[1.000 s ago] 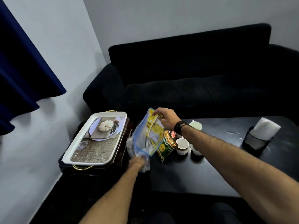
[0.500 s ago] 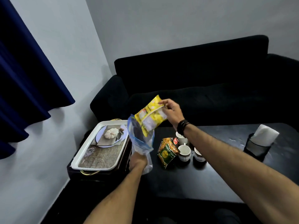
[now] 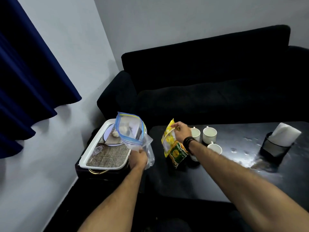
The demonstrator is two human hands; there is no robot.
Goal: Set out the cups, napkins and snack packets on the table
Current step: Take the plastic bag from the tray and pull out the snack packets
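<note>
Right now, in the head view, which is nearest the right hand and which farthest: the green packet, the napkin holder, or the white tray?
Measured from the right hand, which pinches the yellow packet:
1. Green packet, just below the hand on the table.
2. White tray, off to the left on the side stand, past the left hand.
3. Napkin holder, far right on the table.

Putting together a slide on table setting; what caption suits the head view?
Right hand sets yellow snack packet beside the green one; left hand holds zip bag.
</note>
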